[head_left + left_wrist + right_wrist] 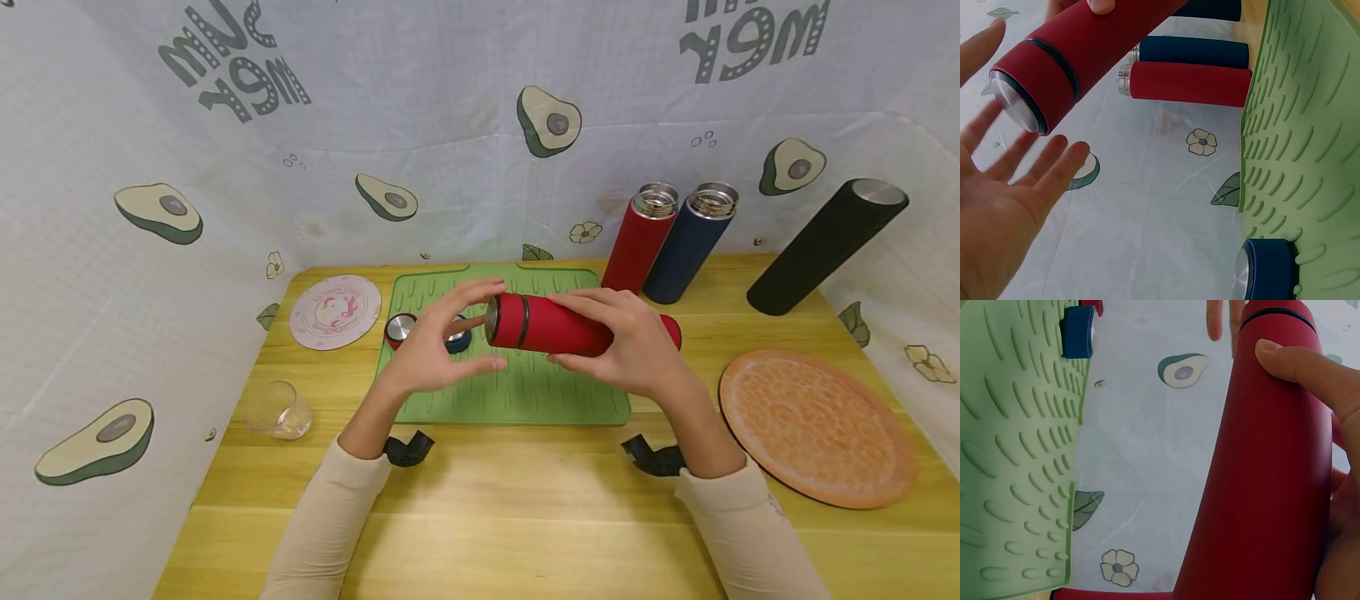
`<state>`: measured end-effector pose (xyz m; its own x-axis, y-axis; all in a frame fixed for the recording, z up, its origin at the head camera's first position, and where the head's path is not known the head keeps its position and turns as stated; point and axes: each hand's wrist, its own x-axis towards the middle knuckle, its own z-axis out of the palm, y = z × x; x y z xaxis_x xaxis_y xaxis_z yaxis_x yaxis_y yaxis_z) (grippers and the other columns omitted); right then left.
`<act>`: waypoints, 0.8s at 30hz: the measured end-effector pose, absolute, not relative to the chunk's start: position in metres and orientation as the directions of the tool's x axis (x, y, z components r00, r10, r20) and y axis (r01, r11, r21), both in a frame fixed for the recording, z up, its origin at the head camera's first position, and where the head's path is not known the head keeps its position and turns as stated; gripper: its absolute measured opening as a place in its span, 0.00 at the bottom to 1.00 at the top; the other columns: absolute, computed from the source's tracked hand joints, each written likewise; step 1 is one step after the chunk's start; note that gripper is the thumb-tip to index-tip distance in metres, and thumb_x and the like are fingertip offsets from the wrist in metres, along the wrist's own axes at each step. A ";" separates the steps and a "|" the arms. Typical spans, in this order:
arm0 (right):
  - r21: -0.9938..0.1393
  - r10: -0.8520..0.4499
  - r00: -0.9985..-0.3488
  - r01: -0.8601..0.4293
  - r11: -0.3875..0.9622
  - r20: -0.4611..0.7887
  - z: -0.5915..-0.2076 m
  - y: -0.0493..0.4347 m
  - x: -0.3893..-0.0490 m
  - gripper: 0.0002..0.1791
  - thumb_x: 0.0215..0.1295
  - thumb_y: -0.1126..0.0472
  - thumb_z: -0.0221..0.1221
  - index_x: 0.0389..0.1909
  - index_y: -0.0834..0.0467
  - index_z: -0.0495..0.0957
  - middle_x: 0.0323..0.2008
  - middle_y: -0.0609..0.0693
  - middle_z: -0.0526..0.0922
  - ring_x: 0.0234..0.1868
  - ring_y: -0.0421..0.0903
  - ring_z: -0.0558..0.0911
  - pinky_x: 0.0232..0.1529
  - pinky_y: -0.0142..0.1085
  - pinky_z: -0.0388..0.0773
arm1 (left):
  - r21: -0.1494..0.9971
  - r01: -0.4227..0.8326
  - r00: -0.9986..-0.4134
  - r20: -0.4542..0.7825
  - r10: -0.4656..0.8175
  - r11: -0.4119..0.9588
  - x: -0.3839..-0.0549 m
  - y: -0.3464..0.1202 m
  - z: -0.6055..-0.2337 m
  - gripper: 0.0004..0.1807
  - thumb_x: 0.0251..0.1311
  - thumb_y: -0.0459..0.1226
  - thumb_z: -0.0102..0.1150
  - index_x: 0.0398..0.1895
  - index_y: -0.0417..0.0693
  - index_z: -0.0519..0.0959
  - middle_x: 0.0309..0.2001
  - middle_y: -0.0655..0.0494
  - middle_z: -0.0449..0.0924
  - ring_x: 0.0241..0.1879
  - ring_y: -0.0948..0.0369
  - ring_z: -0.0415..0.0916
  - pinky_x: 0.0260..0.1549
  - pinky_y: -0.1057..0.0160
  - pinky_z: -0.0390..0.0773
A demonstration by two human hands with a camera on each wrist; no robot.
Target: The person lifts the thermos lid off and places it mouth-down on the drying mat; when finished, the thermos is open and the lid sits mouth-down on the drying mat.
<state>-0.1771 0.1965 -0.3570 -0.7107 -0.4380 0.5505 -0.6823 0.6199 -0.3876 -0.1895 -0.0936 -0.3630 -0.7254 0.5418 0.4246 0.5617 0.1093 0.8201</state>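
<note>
A red thermos flask (562, 325) is held nearly level above the green mat (517, 400) by my right hand (626, 342), its fingers and thumb curled round the body. Its lid, with a steel disc on the end and a dark ring at the seam, points left. Around that lid end, my left hand (435, 342) is spread with fingers apart; in the left wrist view the left hand (1010, 194) looks separate from the lid. On the mat sit a red cap (400, 330) and a blue cap (458, 337), partly hidden by the left hand.
At the back right stand a lidless red flask (640, 242) and a lidless blue flask (690, 242); a black flask (825, 250) is farther right. A round brown mat (817, 425) lies at right. To the left are a pink round coaster (335, 312) and a clear glass (277, 411).
</note>
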 end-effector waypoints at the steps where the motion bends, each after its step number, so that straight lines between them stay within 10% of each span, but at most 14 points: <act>1: -0.395 -0.440 -0.715 -0.680 0.618 0.544 -0.356 0.197 -0.177 0.40 0.41 0.55 0.84 0.61 0.51 0.83 0.54 0.55 0.86 0.50 0.55 0.83 0.41 0.50 0.84 | 0.804 0.588 -0.699 0.448 0.558 0.091 -0.192 -0.094 -0.366 0.44 0.55 0.34 0.78 0.75 0.57 0.69 0.76 0.61 0.64 0.74 0.60 0.66 0.65 0.57 0.79; 14: -0.411 -0.466 -0.730 -0.673 0.615 0.500 -0.355 0.200 -0.176 0.40 0.42 0.54 0.84 0.62 0.49 0.83 0.53 0.53 0.86 0.48 0.52 0.83 0.38 0.47 0.84 | 0.795 0.606 -0.632 0.491 0.599 -0.013 -0.190 -0.097 -0.365 0.26 0.60 0.26 0.70 0.63 0.40 0.79 0.75 0.49 0.65 0.73 0.54 0.67 0.67 0.53 0.77; 24: -0.338 -0.467 -0.711 -0.679 0.652 0.526 -0.355 0.197 -0.175 0.40 0.42 0.51 0.83 0.61 0.49 0.84 0.53 0.54 0.86 0.49 0.53 0.83 0.40 0.48 0.83 | 0.891 0.449 -0.787 0.360 0.502 0.065 -0.188 -0.094 -0.364 0.28 0.64 0.35 0.70 0.68 0.54 0.77 0.67 0.57 0.74 0.61 0.57 0.77 0.54 0.56 0.87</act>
